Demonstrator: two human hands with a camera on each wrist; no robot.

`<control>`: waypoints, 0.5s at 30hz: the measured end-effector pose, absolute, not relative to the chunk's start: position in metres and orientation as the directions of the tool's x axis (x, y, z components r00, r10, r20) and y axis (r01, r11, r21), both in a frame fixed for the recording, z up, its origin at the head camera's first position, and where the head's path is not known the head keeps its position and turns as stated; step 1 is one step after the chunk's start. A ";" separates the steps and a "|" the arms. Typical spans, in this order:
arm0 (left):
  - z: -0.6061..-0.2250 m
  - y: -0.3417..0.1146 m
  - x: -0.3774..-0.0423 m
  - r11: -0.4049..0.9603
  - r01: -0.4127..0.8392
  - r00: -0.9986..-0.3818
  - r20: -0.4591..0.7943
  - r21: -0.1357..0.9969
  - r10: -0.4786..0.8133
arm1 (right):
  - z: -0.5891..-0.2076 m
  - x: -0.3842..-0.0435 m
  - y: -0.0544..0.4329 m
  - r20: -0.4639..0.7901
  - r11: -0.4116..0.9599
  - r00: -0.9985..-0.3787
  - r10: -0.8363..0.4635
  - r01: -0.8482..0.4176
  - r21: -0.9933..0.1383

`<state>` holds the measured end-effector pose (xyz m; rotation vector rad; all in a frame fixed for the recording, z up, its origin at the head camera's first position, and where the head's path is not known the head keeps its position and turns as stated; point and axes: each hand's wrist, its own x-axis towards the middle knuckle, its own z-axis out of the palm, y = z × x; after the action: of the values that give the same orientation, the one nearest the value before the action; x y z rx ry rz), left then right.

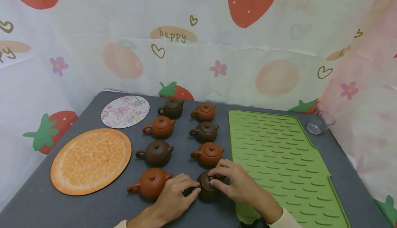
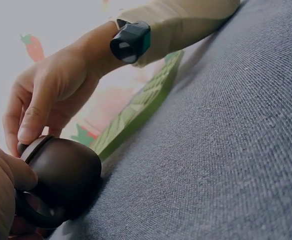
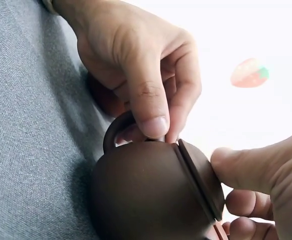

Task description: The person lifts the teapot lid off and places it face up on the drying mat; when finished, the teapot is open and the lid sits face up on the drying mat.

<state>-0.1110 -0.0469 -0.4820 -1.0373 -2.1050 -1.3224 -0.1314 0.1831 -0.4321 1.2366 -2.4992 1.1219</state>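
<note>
At the near end of the right-hand row of teapots sits a dark brown teapot (image 1: 206,190), between both hands. My left hand (image 1: 173,198) pinches its handle (image 3: 113,131) with thumb and fingers, close to the pot's body. From the other side my right hand (image 1: 234,183) pinches the knob of the lid (image 3: 200,172), which sits on the pot's mouth. The knob itself is mostly hidden by the fingers. Just left of the left hand stands a reddish-brown teapot (image 1: 152,183); another reddish-brown teapot (image 1: 211,154) stands directly behind the gripped one.
More brown and reddish teapots, such as this dark one (image 1: 157,153), form two rows on the grey table (image 1: 102,209). A green ridged mat (image 1: 279,159) lies right, a glass cup (image 1: 317,122) beyond it. An orange round mat (image 1: 91,160) and a floral one (image 1: 125,111) lie left.
</note>
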 end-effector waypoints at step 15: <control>-0.481 -0.046 -0.110 0.267 0.769 -0.639 0.682 0.582 0.354 | -0.430 -0.131 0.182 0.485 0.327 -0.651 -0.584 -0.736 -0.593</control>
<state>-0.1103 -0.0461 -0.4814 -1.0159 -2.1254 -1.3371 -0.1313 0.1820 -0.4295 1.2113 -2.4040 1.2259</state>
